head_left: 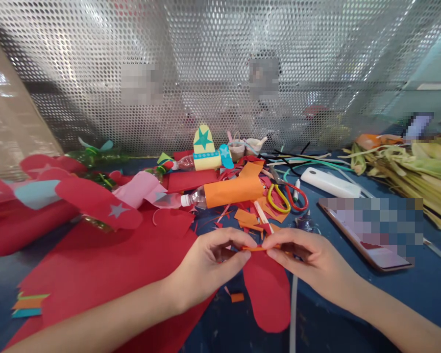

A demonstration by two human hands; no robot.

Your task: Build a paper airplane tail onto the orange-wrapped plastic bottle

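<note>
My left hand point(220, 257) and my right hand point(305, 255) meet near the middle of the view, each pinching one end of a narrow orange paper strip point(257, 249). Below the strip lies a long red paper piece with a rounded end point(268, 294), its upper edge under my fingers. Whether the strip is joined to the red piece I cannot tell. Just beyond my hands rests a clear plastic bottle wrapped in orange paper point(231, 192). Scissors with yellow and red handles point(287, 197) lie past my right hand.
Large red paper sheets point(113, 274) spread at left, near red cut-outs with stars point(99, 203). A yellow-wrapped bottle point(208, 159) lies behind. At right are a phone point(367, 240), a white oblong device point(330, 182) and corn husks point(415, 166). A perforated metal sheet point(213, 63) closes off the back.
</note>
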